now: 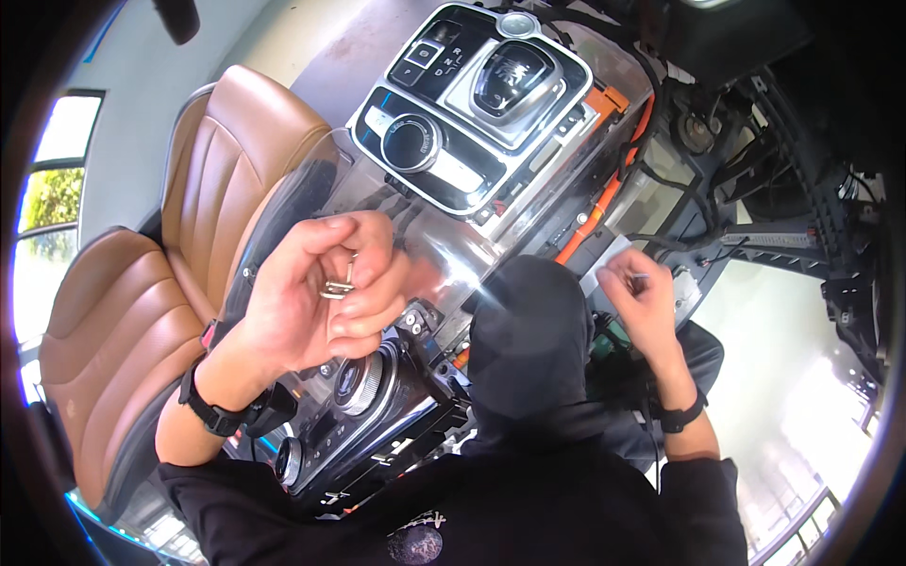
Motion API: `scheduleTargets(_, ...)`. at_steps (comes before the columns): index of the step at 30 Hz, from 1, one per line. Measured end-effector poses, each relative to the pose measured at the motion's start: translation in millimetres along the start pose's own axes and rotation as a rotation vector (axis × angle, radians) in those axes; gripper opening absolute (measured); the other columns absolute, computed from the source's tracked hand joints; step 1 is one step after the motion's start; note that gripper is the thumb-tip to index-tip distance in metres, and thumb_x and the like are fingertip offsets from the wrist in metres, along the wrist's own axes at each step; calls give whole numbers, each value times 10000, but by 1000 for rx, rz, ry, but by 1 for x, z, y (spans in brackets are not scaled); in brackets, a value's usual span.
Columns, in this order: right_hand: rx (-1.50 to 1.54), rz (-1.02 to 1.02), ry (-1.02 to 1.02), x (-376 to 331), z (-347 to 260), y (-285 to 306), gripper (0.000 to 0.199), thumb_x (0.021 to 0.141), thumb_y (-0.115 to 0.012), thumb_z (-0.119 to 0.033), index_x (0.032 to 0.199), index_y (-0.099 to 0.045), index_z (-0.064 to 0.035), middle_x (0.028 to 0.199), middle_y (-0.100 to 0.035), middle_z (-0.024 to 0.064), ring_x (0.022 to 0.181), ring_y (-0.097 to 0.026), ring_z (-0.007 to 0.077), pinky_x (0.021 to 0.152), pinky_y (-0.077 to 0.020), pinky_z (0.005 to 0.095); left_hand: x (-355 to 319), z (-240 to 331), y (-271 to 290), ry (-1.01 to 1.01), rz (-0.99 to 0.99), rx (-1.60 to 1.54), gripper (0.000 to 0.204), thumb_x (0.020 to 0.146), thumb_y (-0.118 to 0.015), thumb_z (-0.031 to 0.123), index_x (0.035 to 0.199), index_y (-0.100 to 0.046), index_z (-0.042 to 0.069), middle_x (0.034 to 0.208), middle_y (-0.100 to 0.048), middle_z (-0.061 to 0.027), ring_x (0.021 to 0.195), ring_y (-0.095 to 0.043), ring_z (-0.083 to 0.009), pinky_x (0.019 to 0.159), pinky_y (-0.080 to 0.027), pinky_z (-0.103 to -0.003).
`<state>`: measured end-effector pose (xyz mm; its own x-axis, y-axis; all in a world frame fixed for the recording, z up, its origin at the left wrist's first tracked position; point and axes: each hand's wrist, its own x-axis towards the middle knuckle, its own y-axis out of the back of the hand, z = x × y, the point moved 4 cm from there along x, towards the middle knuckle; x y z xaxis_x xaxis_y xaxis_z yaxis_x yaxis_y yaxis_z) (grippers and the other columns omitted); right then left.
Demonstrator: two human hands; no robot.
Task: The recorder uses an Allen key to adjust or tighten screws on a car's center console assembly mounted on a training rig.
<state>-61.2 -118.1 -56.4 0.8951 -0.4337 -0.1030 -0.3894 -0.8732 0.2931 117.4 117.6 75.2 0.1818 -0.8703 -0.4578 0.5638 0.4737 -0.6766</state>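
My left hand [326, 297] is raised palm up in front of the tan seats, its fingers curled round a few small shiny metal pieces [337, 288]. They look like clips, but their exact kind is hard to make out. To the right of my dark-clothed knee [530, 349], my right hand [646, 297] has its fingertips pinched together. A small light-coloured piece [641, 276] shows at those fingers, too small to name. A centre console panel [444, 156] with a gear selector, buttons and a round dial lies beyond both hands.
A second console panel with a knurled knob [359, 387] is below my left hand. An orange cable [604, 203] runs along the right side of the far console. Brown leather seats [118, 321] stand at left; a dark bare frame [802, 170] with wiring is at right.
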Motion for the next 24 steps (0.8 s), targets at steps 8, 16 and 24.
scheduleTargets(8,-138,18,-241,-61,38,27,134,918,-687,-121,883,-637,-1,593,-482,-36,568,-400,45,523,-339,253,7,-2,23,-41,187,216,562,1060,-478,372,582,-379,93,686,-481,-34,512,-307,-51,439,-228,-219)
scheduleTargets(16,-396,-76,-320,-96,45,62,187,973,-597,-142,1000,-666,30,687,-614,124,600,-552,163,597,-440,311,-3,5,35,-148,419,243,442,1038,-507,316,645,-412,137,591,-372,53,485,-265,-43,427,-208,-225)
scheduleTargets(24,-454,-314,-100,-70,27,131,205,965,-569,-181,972,-665,0,758,-653,218,742,-637,420,685,-495,440,-49,30,-55,-190,722,609,358,1024,-526,362,750,-498,133,579,-349,94,482,-267,-23,434,-189,-235)
